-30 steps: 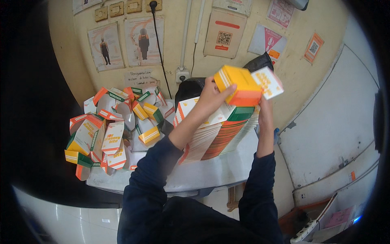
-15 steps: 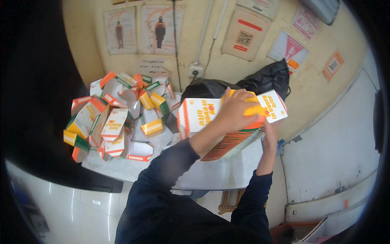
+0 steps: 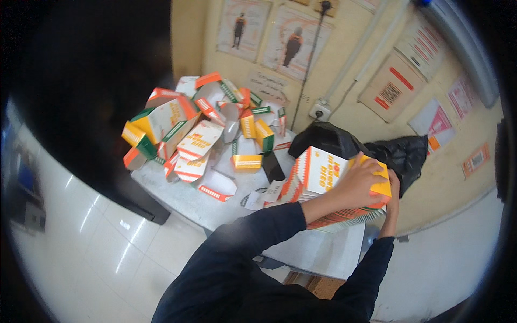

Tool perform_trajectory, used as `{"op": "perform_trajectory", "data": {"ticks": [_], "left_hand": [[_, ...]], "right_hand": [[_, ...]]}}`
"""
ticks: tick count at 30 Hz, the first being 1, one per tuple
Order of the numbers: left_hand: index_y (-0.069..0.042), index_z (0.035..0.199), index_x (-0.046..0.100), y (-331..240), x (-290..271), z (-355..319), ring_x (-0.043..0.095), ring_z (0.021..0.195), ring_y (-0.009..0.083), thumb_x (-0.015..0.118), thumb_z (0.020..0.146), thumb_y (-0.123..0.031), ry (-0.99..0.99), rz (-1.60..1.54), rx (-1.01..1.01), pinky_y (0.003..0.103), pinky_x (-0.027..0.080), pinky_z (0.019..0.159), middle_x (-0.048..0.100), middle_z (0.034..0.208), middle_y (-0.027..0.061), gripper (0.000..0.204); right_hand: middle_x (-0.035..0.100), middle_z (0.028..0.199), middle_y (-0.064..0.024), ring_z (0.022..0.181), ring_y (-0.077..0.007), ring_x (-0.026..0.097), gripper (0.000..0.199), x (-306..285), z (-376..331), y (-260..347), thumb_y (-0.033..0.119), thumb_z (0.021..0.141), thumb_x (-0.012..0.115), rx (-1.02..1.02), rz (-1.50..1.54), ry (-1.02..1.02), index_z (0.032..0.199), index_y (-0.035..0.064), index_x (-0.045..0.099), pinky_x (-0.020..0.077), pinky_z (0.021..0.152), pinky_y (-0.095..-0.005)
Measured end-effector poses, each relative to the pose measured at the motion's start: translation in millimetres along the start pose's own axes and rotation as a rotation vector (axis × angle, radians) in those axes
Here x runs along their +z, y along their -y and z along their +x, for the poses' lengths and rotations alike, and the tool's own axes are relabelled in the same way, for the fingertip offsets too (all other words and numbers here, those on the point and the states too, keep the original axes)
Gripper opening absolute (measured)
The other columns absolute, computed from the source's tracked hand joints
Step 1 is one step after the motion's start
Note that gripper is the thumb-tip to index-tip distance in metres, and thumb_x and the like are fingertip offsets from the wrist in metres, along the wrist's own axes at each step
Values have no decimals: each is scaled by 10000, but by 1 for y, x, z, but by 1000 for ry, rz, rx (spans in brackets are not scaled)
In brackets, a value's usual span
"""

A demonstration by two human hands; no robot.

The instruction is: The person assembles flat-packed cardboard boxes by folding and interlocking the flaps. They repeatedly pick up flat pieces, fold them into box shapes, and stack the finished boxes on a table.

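Observation:
A long stack of nested paper food cartons (image 3: 323,171), white, orange, yellow and green, lies on the table's right part. My left hand (image 3: 358,185) reaches across its top, fingers bent over the yellow panel at the right end; its thumb is hidden. Against that right end my right hand (image 3: 394,194) grips from the far side, its fingers partly out of sight behind the cartons. To the left, a loose heap of opened cartons (image 3: 202,142) in the same colours is piled up, some on their sides.
Black plastic bags (image 3: 398,156) lie behind the stack against the wall. A dark phone-like slab (image 3: 273,167) and paper slips (image 3: 264,196) rest between heap and stack on the pale table (image 3: 188,202). A wall socket (image 3: 320,110) with a plugged cable sits above.
The view has turned, shifting everything in the picture. The white flap that stuck out right of the stack no longer shows; my right hand now sits higher against that end.

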State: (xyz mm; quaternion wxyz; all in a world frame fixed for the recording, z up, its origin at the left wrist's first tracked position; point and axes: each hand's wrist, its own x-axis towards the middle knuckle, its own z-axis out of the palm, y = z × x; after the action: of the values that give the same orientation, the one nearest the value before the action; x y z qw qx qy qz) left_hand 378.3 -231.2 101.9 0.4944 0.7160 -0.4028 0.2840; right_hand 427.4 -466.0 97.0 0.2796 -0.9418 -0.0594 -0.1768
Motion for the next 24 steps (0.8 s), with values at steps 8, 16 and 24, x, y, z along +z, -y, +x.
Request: {"op": "perform_trajectory", "data": {"ticks": [8,16,24], "left_hand": [[-107,1067,648,-2,-4,0,354,1261,315,633,746,-396,90,-3,-43,586,137,1066,518,1213,134,433],[-124,1246,512,-18,-23,-61,321,1303,277,580,825,-360,24,510,92,564,153,1064,438,1328,117,487],[-76,1338,394,86,-155,-307,281,1333,264,494,778,-66,248,713,-575,561,126,1079,362,1390,135,568]], "right_hand": [[582,1098,-88,985,-147,541,295,2,3,-24,222,925,452,150,324,201,1072,10,596,398,869,-314],[445,1337,-122,1251,-169,384,466,-26,-25,44,339,952,429,35,432,-233,1277,7,463,259,1046,-320],[487,1308,-80,1290,-233,359,333,0,-80,170,261,909,486,-177,-536,-210,1210,134,550,75,1091,-479]]}}
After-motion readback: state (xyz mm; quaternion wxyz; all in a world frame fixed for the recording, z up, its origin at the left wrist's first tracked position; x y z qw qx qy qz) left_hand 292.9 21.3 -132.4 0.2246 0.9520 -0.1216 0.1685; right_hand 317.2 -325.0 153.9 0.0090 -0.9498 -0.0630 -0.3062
